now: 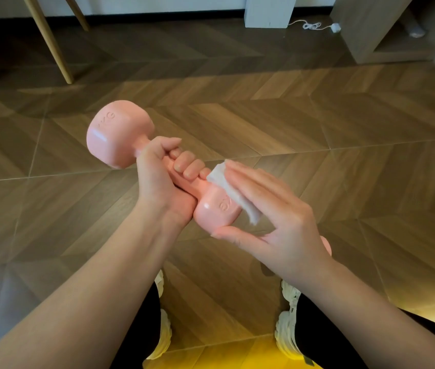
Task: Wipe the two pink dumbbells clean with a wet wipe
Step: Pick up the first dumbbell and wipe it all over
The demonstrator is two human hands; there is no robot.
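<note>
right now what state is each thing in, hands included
dumbbell: held up, tilted, gripped at the handle
left hand: fingers curled round the dumbbell's handle
wet wipe: folded, pressed on the dumbbell's near head
right hand: fingers straight, pressing the wet wipe
second dumbbell: mostly hidden behind the right hand, state unclear
white cable: loosely coiled, lying flat
</note>
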